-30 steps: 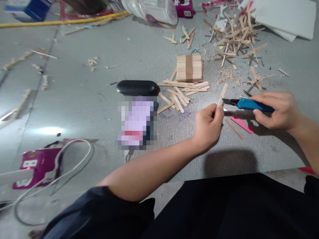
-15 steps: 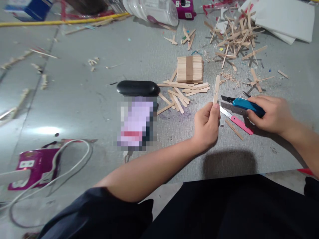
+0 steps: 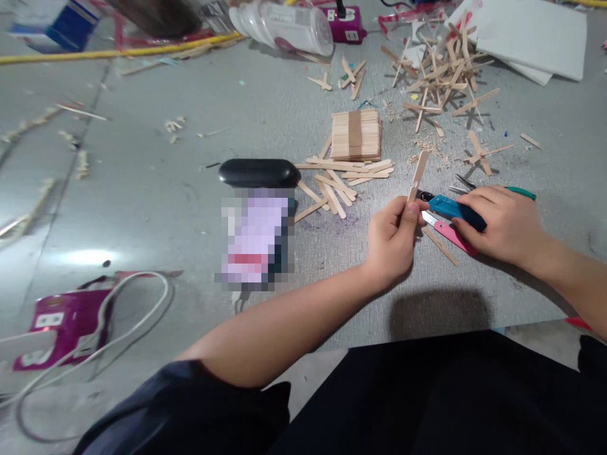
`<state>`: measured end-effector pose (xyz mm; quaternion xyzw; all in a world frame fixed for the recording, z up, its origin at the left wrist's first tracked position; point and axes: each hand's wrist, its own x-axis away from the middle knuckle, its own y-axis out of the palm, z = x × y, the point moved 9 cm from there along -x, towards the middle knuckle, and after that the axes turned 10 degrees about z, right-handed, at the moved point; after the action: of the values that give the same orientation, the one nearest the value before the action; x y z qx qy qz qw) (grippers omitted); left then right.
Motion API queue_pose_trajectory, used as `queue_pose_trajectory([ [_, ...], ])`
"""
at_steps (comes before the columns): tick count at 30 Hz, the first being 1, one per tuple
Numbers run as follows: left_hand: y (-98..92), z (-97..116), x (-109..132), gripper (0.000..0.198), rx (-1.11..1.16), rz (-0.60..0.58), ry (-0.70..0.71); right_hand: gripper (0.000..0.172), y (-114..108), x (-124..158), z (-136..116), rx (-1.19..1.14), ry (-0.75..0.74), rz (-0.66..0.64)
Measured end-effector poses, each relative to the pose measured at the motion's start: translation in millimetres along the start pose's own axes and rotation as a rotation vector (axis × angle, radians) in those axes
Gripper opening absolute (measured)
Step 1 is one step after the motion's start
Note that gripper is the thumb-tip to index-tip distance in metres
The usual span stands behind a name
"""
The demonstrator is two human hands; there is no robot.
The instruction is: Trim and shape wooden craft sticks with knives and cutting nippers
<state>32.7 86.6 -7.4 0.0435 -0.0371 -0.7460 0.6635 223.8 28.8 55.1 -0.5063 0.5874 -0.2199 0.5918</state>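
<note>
Pinched upright in my left hand [image 3: 393, 237] is a wooden craft stick [image 3: 420, 170] with a small notch partway along it. My right hand [image 3: 500, 221] is wrapped round a blue utility knife [image 3: 448, 208], whose blade end is at the stick, just above my left fingertips. Exact blade contact is hard to make out. Under the right hand lie a pink-handled knife [image 3: 450, 235] with a silver blade and a short loose stick [image 3: 441, 246]. Scissors [image 3: 520, 193] with a green handle are partly hidden behind the right hand.
A banded bundle of craft sticks [image 3: 367, 136] stands beyond loose sticks [image 3: 339, 189]. Crossed-stick pieces [image 3: 446, 79] are heaped at the back right beside white sheets [image 3: 531, 38]. To the left are a black case [image 3: 258, 172], a blurred phone [image 3: 258, 234] and a cabled purple power strip [image 3: 71, 322].
My right hand has moved left, bringing the utility knife from beside the craft stick up to it. The stick now leans more to the right. The view has shifted slightly.
</note>
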Motion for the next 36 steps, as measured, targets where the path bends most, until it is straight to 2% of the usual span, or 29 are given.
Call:
queue_pose_trajectory([
  [3, 1.4, -1.8, -0.6, 0.042, 0.037, -0.014, -0.049, 0.029, -1.3, -1.5, -15.4, -0.069, -0.119, -0.020],
  [7, 2.3, -2.1, -0.1, 0.041, 0.021, -0.022, -0.081, 0.038, 9.5, 9.7, -41.7, -0.155, -0.314, -0.158],
  [11, 1.9, -0.9, 0.3, 0.045, 0.026, -0.013, -0.089, 0.028, 18.0, 18.9, -48.1, -0.119, -0.285, -0.212],
  [17, -0.1, -3.3, -1.0, 0.047, 0.047, 0.009, -0.099, 0.026, 19.4, 21.9, -54.2, -0.056, -0.287, -0.211],
  [24, -2.4, -4.5, -2.4, 0.050, 0.051, 0.029, -0.095, 0.034, 20.3, 21.3, -61.4, 0.052, -0.444, -0.168],
  [29, -2.6, -5.6, -2.8, 0.052, 0.062, 0.038, -0.108, 0.032, 16.4, 20.0, -63.5, 0.119, -0.494, -0.118],
  [33, -3.5, -6.3, -3.8, 0.050, 0.040, 0.035, -0.097, 0.034, 15.6, 18.0, -62.1, 0.077, -0.469, -0.098],
  [36, -4.0, -5.8, -3.5, 0.050, 0.028, 0.026, -0.081, 0.032, 14.3, 13.5, -51.1, -0.098, -0.334, -0.096],
])
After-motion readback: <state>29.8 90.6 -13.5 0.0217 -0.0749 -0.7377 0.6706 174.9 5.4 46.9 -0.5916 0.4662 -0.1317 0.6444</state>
